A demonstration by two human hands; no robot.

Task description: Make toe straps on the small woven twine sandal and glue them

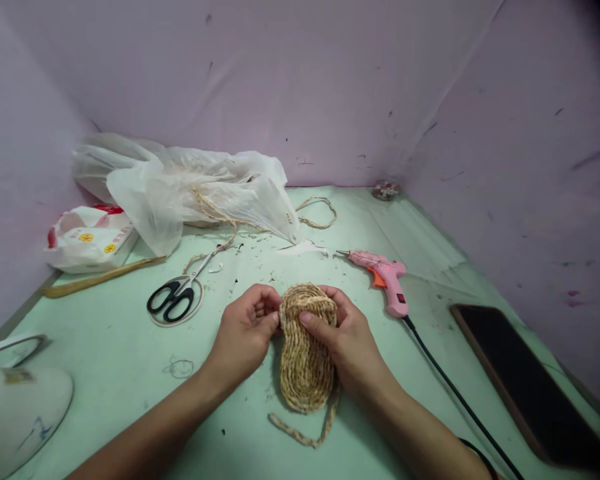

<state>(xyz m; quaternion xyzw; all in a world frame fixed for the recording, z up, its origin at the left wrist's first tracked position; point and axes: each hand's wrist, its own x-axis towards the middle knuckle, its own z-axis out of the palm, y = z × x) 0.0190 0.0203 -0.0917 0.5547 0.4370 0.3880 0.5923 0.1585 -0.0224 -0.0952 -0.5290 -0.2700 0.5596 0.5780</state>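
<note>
A sole-shaped piece of coiled straw cord (pixel 307 360) is held over the table, wide at both ends and narrower in the middle. My right hand (pixel 347 333) grips its right edge, thumb across the top and fingers behind. At the upper left edge, my left hand (pixel 253 323) is closed, thumb and fingers pinched against the cord there. From the piece's lower right hangs a loose cord tail (pixel 307 441), curving left. The fingers behind the piece are hidden.
A pink hot glue gun (pixel 387 273) lies to the right, its black cable (pixel 450 383) running forward beside a phone (pixel 520 387). Black-handled scissors (pixel 177 297) lie left. Farther back are a plastic bag (pixel 215 187), a white packet (pixel 90 240) and a cord loop (pixel 325 223).
</note>
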